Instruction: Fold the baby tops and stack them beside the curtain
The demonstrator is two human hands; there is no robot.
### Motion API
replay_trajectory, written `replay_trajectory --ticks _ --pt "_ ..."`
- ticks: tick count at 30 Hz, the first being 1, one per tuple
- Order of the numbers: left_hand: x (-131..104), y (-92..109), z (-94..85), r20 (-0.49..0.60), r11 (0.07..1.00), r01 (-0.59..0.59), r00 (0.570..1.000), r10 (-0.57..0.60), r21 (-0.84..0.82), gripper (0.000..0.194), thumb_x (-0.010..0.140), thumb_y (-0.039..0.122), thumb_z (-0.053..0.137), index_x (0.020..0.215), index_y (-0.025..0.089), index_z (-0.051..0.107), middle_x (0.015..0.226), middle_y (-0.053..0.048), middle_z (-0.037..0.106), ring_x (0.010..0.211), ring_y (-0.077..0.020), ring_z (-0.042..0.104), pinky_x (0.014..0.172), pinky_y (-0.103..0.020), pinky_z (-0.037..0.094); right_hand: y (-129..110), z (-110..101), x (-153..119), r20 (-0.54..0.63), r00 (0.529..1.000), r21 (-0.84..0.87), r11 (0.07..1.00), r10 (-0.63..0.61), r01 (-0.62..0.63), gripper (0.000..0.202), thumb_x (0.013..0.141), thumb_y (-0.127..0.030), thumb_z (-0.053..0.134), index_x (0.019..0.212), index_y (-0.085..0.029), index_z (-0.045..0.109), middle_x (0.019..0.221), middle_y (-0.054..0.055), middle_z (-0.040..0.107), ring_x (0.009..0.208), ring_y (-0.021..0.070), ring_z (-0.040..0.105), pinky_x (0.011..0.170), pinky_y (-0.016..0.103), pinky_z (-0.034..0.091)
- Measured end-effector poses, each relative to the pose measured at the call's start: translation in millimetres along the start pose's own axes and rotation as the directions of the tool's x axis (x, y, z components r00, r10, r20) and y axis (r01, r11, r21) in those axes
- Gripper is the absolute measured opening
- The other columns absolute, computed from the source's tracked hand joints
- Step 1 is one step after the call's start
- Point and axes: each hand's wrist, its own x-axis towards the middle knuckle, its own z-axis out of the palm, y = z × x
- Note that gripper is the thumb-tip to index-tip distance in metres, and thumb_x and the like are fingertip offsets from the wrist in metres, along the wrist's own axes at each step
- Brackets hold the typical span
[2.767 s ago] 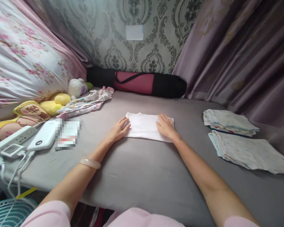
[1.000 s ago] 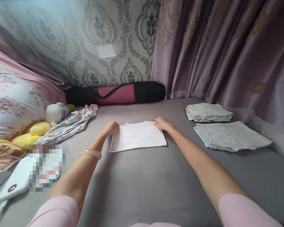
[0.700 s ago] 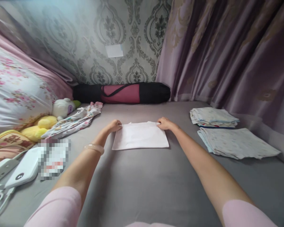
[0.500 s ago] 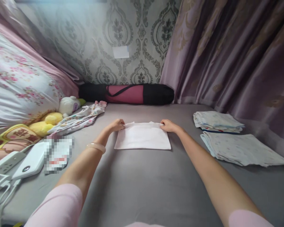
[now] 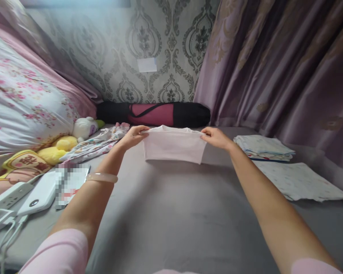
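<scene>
Two hands hold one folded white cloth (image 5: 173,147) up off the grey bed sheet (image 5: 171,213), at the centre of the frame. The left hand (image 5: 133,136) has its fingers pinched on the cloth's upper left corner; the right hand (image 5: 215,137) pinches the upper right corner, and the cloth hangs between them with its lower edge just above the sheet.

As a judgement, the pinches look light and sit only at the corners, so the inner layers could slip and the fold fall open, or one corner could drop if a hand loosens. The hanging edge could also drag on the sheet and crease.

From large to small around it: a floral pillow (image 5: 23,102) fills the upper left; a black and pink roll bag (image 5: 157,113) lies shut along the wall at centre, its contents hidden; a flat patterned cloth (image 5: 300,180) and a folded stack (image 5: 263,146) lie at the right; a printed garment (image 5: 97,144) and soft toys (image 5: 71,139) sit at the left; a power strip (image 5: 5,194) and a white power bank (image 5: 38,194) are at the lower left. No open container shows.
</scene>
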Motion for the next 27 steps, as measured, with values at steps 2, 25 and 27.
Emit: replay_trajectory --ticks 2,25,27 --pt "-2 4 -2.9 -0.142 0.99 -0.093 0.984 0.108 0.103 0.029 0.079 0.039 0.059 0.096 0.017 0.067 0.091 -0.005 0.067 0.084 -0.0186 0.058 0.078 -0.031 0.047 -10 -10 -5 -0.133 0.989 -0.039 0.998 -0.062 0.057 0.021 0.082 -0.028 0.058 0.098 -0.017 0.068 0.092 0.005 0.072 0.082 0.018 0.063 0.075 0.028 0.047" --pt "-111 -34 35.5 0.258 0.968 -0.129 0.963 0.071 0.213 0.022 0.089 0.03 0.051 0.092 0.02 0.07 0.096 -0.007 0.069 0.096 -0.0208 0.059 0.083 -0.032 0.049 0 43 -119 0.312 0.909 -0.184 0.921 -0.277 0.344 0.025 0.09 -0.014 0.046 0.104 -0.019 0.066 0.098 0.009 0.069 0.092 0.0218 0.06 0.083 0.035 0.046" --pt "-114 -33 35.6 0.289 0.972 -0.123 0.955 0.061 0.202 0.022 0.088 0.027 0.05 0.092 0.021 0.07 0.095 -0.007 0.069 0.096 -0.0208 0.059 0.086 -0.033 0.048 -2 45 -124 0.331 0.908 -0.191 0.925 -0.256 0.33 0.026 0.089 -0.012 0.046 0.103 -0.018 0.066 0.098 0.009 0.068 0.092 0.0218 0.06 0.084 0.035 0.046"
